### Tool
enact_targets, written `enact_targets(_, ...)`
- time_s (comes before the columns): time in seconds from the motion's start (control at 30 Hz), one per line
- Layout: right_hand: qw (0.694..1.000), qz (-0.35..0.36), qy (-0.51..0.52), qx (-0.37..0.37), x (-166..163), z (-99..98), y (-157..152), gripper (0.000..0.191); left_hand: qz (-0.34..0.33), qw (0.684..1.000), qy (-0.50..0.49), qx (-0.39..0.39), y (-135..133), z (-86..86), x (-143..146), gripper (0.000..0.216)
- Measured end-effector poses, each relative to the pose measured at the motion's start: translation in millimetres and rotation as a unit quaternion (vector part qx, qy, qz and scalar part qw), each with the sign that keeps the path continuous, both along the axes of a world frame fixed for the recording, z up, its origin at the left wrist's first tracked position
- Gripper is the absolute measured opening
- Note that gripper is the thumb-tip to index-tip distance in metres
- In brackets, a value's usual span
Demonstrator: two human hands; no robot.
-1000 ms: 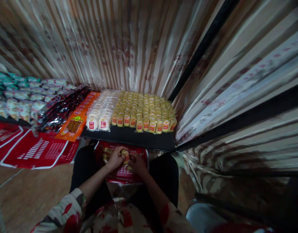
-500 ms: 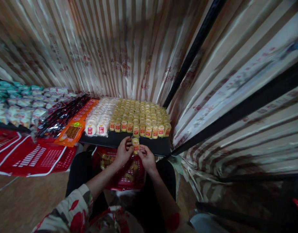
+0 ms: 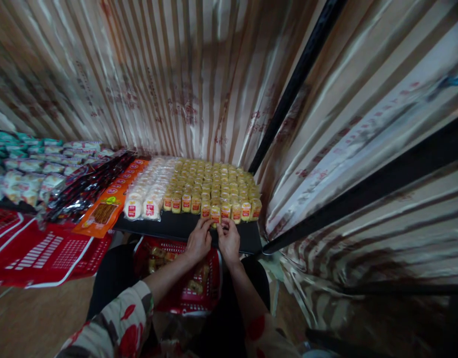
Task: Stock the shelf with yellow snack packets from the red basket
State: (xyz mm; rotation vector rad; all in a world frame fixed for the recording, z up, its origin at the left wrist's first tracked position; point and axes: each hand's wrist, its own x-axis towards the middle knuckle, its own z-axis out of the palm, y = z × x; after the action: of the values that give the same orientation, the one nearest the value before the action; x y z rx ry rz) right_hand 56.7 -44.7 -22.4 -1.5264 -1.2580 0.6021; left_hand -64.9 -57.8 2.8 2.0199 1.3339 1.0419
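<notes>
Between my two hands is a small yellow packaged cake (image 3: 215, 214) with a red label, at the front of the packed rows. My left hand (image 3: 199, 241) pinches its left side near the bottom. On its right, the bent fingers of my right hand (image 3: 229, 239) press against the packet. Rows of matching yellow packaged cakes (image 3: 217, 181) fill the right part of the black shelf (image 3: 158, 226). Below my forearms, a red basket (image 3: 190, 304) sits between my knees with several more wrapped pieces in it.
To the left lie white round packets (image 3: 141, 191), an orange snack bag (image 3: 110, 199), dark shiny packets (image 3: 89, 184) and green and white packets (image 3: 31, 161). Red baskets (image 3: 61, 253) stand below them. A black post (image 3: 284, 109) and striped sheeting (image 3: 191, 74) close off the back and right.
Both hands have moved forward with the yellow packaged cake, from in front of the shelf edge to the front row. The view has shifted slightly.
</notes>
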Motion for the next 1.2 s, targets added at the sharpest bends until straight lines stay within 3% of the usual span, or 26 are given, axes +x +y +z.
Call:
enact_targets(0.23, 0.998, -0.02, -0.057, 0.018, -2, -10.5, 7, 0.022, -0.003, 0.999, 0.035, 0.003, 7, -8.2, -1, 0.053)
enact_targets(0.6, 0.986, -0.056, -0.154, 0.032, -10, -6.1, 3, 0.022, -0.005, 0.997, 0.079, -0.023, 10, -12.5, -1, 0.054)
enact_targets(0.8, 0.98, -0.067, -0.167, 0.084, -10, -4.4, 0, 0.024, 0.084, 0.994, 0.071, -0.001, 10, -14.6, -4, 0.052)
enact_targets(1.07, 0.975, -0.057, -0.199, 0.075, -12, -4.9, 0, 0.029, 0.126, 0.99, 0.059, 0.016, 15, -17.6, -5, 0.051)
enact_targets(1.2, 0.979, -0.045, -0.191, 0.06, -12, -9.8, 1, 0.032, 0.112, 0.991, 0.066, 0.012, 19, -17.6, -6, 0.049)
